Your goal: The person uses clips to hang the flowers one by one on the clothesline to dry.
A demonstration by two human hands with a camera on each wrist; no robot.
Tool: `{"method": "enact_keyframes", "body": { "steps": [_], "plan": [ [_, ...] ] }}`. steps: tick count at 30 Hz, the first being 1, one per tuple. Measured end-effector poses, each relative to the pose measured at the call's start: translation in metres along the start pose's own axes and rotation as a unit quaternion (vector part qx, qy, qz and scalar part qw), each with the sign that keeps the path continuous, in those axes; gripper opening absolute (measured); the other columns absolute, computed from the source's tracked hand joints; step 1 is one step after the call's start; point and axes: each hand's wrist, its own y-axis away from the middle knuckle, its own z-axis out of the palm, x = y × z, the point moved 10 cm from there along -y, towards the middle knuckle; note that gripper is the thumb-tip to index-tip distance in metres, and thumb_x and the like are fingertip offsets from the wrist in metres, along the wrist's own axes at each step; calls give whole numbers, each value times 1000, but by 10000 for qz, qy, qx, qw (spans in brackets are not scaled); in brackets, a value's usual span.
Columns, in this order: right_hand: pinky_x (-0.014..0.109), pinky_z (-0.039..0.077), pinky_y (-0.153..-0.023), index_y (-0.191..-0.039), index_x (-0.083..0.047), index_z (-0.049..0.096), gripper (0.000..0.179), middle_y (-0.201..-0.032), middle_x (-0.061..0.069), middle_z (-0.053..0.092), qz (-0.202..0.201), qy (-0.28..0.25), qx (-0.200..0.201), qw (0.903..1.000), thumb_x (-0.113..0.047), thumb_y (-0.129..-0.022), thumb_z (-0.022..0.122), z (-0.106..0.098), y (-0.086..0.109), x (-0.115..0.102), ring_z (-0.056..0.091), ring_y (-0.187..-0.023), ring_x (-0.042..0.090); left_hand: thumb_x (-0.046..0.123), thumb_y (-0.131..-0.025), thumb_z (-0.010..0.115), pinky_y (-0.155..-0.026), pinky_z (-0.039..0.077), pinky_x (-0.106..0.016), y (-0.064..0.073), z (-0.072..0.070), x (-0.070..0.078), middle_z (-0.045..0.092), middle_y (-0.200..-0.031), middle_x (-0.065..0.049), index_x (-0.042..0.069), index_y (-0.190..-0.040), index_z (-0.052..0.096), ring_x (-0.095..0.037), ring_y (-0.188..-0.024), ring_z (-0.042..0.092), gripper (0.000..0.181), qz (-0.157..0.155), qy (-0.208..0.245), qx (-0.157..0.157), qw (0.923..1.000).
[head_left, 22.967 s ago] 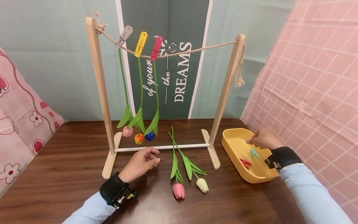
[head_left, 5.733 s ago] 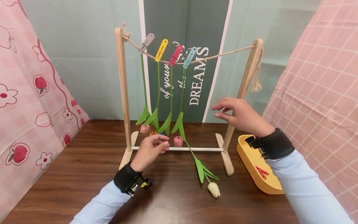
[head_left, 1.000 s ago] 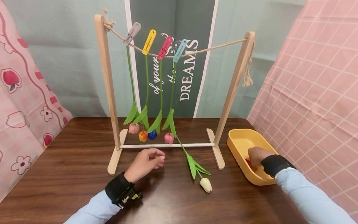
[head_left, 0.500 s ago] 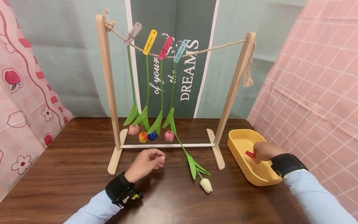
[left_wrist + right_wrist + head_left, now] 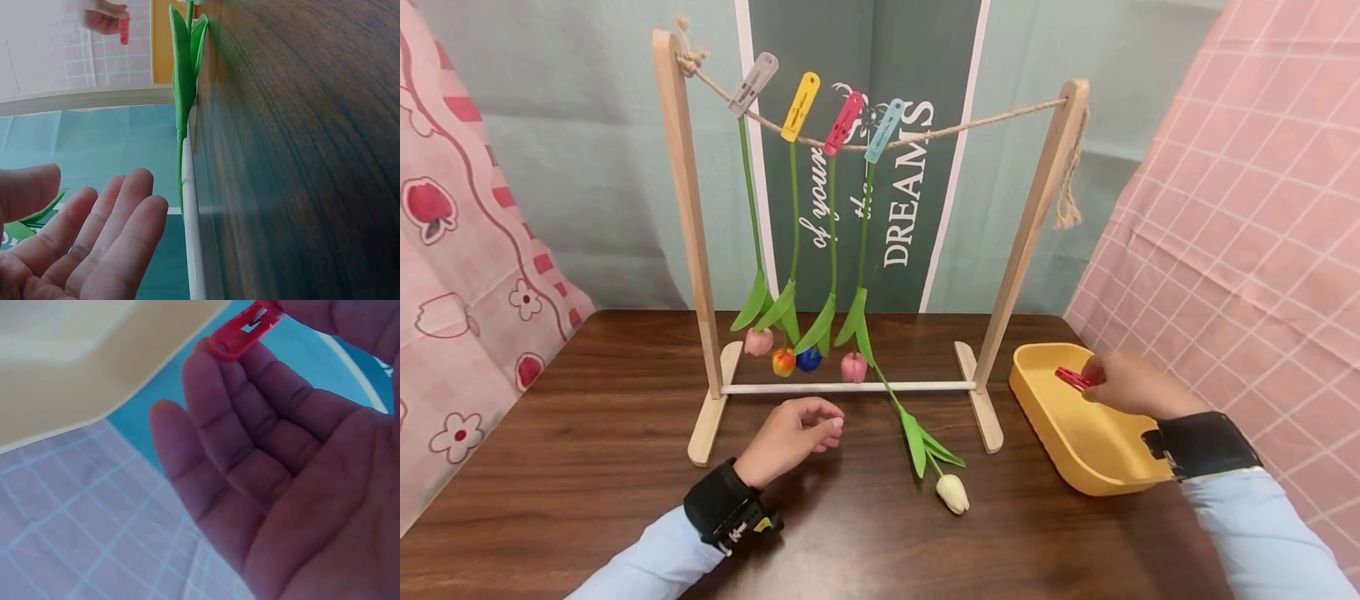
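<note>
Between thumb and fingers my right hand (image 5: 1138,385) pinches a red clothespin (image 5: 1072,378), held over the yellow bin (image 5: 1051,433); the right wrist view shows the same clothespin (image 5: 242,332) close up. My left hand (image 5: 792,440) hovers near the white bar, its fingers loosely bent and holding nothing. A white tulip (image 5: 952,493) lies on the table, its stem running back over the bar. From the rope (image 5: 977,125) hang several tulips upside down, under a grey clothespin (image 5: 754,83), a yellow one, a pink-red one and a light blue clothespin (image 5: 885,131).
A wooden frame (image 5: 688,225) with two posts carries the rope, and a white bar (image 5: 917,387) joins its feet. The brown table (image 5: 625,517) spreads in front. A pink checked cloth (image 5: 1232,250) rises behind the bin at right.
My right hand has picked the red clothespin out of the yellow bin and lifted it. Earlier, a pink tulip went from the table to the rope under the light blue clothespin.
</note>
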Motion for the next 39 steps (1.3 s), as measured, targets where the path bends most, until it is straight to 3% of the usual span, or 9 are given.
{"method": "enact_keyframes", "body": {
  "steps": [5, 13, 25, 39],
  "plan": [
    [37, 46, -62, -95, 5, 68, 21, -75, 2, 63, -280, 113, 496, 9983, -10, -80, 71, -13, -1, -24, 54, -67, 19, 10, -95, 64, -70, 57, -38, 0, -1, 3, 69, -93, -20, -9, -106, 64, -34, -82, 70, 22, -24, -38, -11, 10000],
    [38, 46, -66, -99, 2, 70, 19, -81, 2, 63, -612, 72, 962, 9935, -11, -85, 70, -21, -1, -57, 56, -74, 21, 10, -95, 64, -71, 57, -40, 0, -1, 3, 69, -94, -21, -9, -106, 64, -36, -83, 69, 22, 23, -3, -29, 10000],
    [36, 45, -63, -99, 2, 68, 16, -84, 4, 62, -794, -202, 1063, 9910, -6, -85, 70, -15, -9, -85, 53, -73, 21, 8, -95, 63, -72, 57, -42, -1, -2, -1, 69, -92, -17, -8, -106, 65, -35, -83, 69, 19, -77, -28, 48, 10000],
    [37, 47, -64, -97, -2, 69, 13, -87, 5, 62, -1127, -115, 1030, 9882, -6, -85, 73, -8, -20, -114, 54, -75, 23, 9, -95, 63, -71, 57, -40, -2, 0, -3, 69, -92, -19, -9, -106, 64, -32, -82, 69, 21, -35, -64, 8, 10000]
  ]
}}
